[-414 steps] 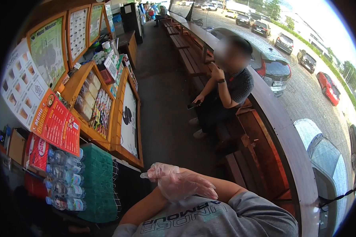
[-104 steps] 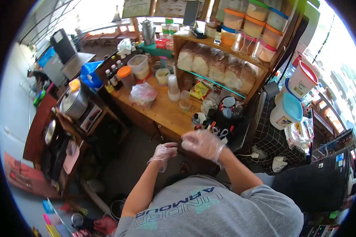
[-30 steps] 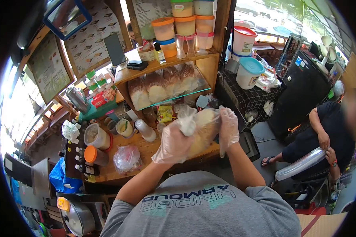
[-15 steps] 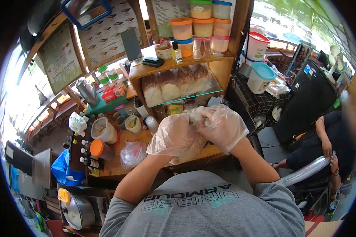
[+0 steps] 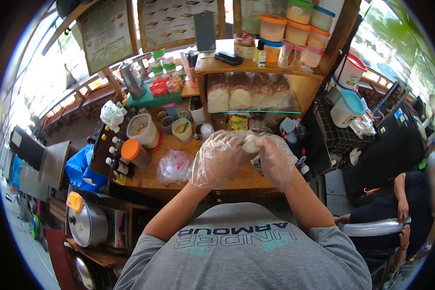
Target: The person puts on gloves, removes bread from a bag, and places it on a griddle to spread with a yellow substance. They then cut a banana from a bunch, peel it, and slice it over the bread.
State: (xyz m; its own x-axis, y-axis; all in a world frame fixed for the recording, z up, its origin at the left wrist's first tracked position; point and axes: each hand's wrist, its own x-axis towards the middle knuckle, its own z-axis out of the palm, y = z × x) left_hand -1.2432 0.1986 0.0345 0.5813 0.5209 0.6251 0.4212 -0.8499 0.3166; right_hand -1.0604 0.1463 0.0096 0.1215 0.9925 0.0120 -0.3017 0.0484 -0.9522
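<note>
Both my hands wear loose clear plastic gloves and are raised over the wooden counter (image 5: 217, 182). Between them sits a small white, dough-like lump (image 5: 250, 143), pinched from both sides by the fingers. My left hand (image 5: 218, 157) curls around its left side. My right hand (image 5: 277, 157) presses on it from the right, with the fingertips partly hidden. Left of my left hand a crumpled clear plastic bag (image 5: 174, 166) lies on the counter. A yellow packet (image 5: 238, 122) lies just beyond the hands.
Bagged bread loaves (image 5: 240, 96) fill a glass-edged shelf ahead. An orange-lidded jar (image 5: 135, 153), a white tub (image 5: 143, 130) and dark bottles (image 5: 117, 166) stand at left. A person (image 5: 403, 208) at right holds a roll of clear wrap (image 5: 374, 228). A large pot (image 5: 88, 224) stands lower left.
My view has turned, so the counter and shelf sit farther right. The hands have moved slightly apart and the white lump now shows more plainly between the fingers.
</note>
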